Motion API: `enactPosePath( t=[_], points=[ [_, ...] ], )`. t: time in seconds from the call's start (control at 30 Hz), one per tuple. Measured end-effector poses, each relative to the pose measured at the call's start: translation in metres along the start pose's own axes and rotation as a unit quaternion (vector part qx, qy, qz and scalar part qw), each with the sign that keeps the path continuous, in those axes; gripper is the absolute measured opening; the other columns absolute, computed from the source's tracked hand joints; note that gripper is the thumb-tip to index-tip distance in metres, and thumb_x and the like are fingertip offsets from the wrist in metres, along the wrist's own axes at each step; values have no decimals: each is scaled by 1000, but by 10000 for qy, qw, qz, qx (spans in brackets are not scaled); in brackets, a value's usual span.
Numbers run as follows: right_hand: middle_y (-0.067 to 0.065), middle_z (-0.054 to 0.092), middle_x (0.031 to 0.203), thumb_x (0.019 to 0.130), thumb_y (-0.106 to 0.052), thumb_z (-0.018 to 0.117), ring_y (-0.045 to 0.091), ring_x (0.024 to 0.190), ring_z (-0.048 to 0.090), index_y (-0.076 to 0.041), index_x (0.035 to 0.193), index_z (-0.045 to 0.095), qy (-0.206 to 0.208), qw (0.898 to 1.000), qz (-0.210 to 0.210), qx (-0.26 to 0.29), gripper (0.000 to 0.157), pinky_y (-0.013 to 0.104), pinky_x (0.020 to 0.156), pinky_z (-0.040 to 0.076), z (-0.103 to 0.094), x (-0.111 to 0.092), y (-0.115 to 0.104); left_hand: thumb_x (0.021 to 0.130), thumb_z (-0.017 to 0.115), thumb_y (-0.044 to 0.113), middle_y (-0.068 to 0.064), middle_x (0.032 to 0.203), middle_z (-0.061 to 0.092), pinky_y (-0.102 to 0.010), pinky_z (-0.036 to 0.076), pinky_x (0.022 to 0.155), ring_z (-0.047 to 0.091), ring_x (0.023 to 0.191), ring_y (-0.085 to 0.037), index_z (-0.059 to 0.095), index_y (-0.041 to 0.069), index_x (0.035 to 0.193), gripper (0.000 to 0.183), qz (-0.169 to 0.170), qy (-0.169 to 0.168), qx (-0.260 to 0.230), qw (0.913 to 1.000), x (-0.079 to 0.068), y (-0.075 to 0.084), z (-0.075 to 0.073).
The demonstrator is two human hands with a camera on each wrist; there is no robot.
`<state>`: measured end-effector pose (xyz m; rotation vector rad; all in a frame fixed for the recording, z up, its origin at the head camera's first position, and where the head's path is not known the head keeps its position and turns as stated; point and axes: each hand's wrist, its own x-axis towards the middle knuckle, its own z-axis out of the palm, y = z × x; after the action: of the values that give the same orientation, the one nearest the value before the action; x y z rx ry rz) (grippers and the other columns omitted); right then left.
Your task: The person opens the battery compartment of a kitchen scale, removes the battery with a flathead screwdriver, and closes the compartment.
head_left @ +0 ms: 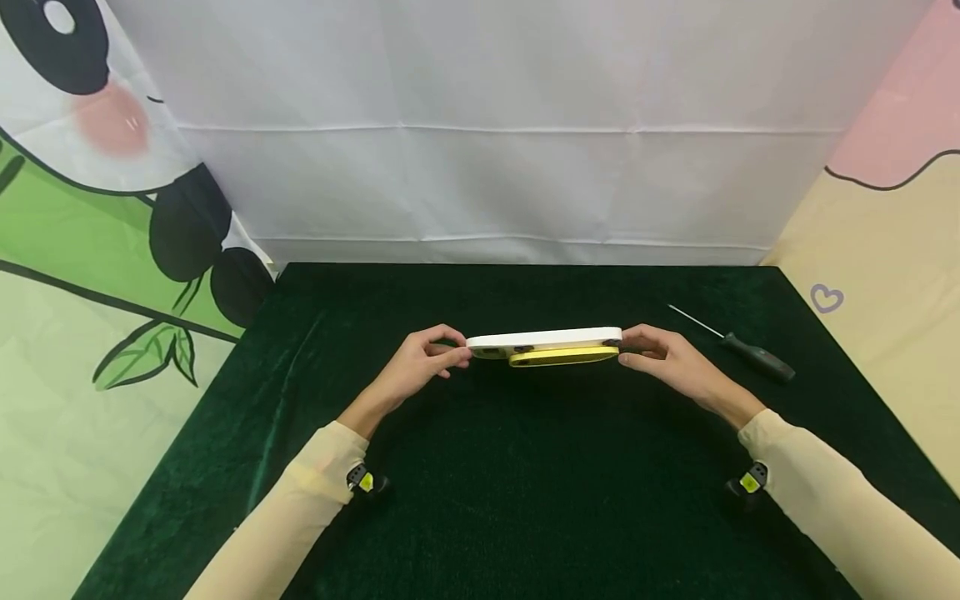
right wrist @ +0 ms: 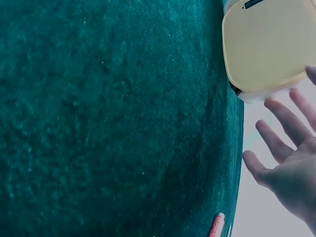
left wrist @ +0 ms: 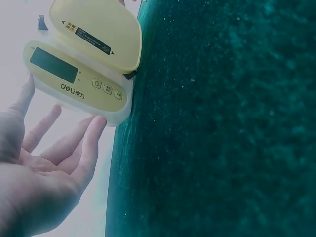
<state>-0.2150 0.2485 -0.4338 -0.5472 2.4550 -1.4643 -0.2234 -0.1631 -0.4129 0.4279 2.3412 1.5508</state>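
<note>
A yellow and white deli kitchen scale [head_left: 555,337] is held up between both hands, seen almost edge-on in the head view, white base above and yellow weighing plate [head_left: 564,357] below. My left hand [head_left: 429,358] holds its left end between thumb and fingers. At the opposite end, my right hand [head_left: 667,357] grips it the same way. The left wrist view shows the scale's dark display [left wrist: 54,65] and several buttons [left wrist: 107,89], with left fingertips along its edge. In the right wrist view, the plate [right wrist: 271,44] is partly cut off by the frame.
A screwdriver [head_left: 757,358] with a dark handle lies on the dark green tablecloth [head_left: 525,483], right of my right hand. A red, white-tipped stick-like object [right wrist: 216,227] shows at the bottom of the right wrist view. White fabric [head_left: 517,183] hangs behind the table.
</note>
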Motion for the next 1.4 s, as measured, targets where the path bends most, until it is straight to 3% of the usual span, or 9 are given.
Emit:
enactPosePath(
  t=[0.33,0.67,0.9,1.07,1.4],
  points=[
    [14,51,137,95,-35,64,37,131,46,-11,128,56,427,9991,53,-50,41,60,109,37,7,5,2,98,59,30,-16,120,66,-50,55,88,66,108,-30,56,13,120,28,51,70,110,9999,4,1,0],
    [11,55,133,95,-39,63,32,128,50,-12,128,56,525,9985,92,100,44,57,108,40,8,9,9,100,54,31,-17,122,65,-51,54,88,67,107,-31,55,13,122,28,64,205,119,9997,8,6,1],
    [11,59,132,94,-43,62,31,126,52,-13,127,58,636,9976,253,92,45,56,107,41,10,9,8,102,52,26,-22,122,65,-52,54,88,66,107,-37,54,9,124,28,-162,275,170,9993,5,25,3],
    [12,61,130,95,-43,62,32,123,54,-12,126,59,725,9970,273,91,44,57,105,42,11,6,4,103,51,31,-21,120,67,-47,57,83,68,104,-36,55,9,124,31,-320,370,349,9982,6,31,5],
    [12,60,131,93,-47,62,34,125,55,-11,125,60,782,9953,498,285,48,60,106,40,11,3,-2,98,52,48,-16,106,74,-37,58,72,73,92,-28,56,16,121,40,-443,522,500,9964,13,23,7]
  ],
)
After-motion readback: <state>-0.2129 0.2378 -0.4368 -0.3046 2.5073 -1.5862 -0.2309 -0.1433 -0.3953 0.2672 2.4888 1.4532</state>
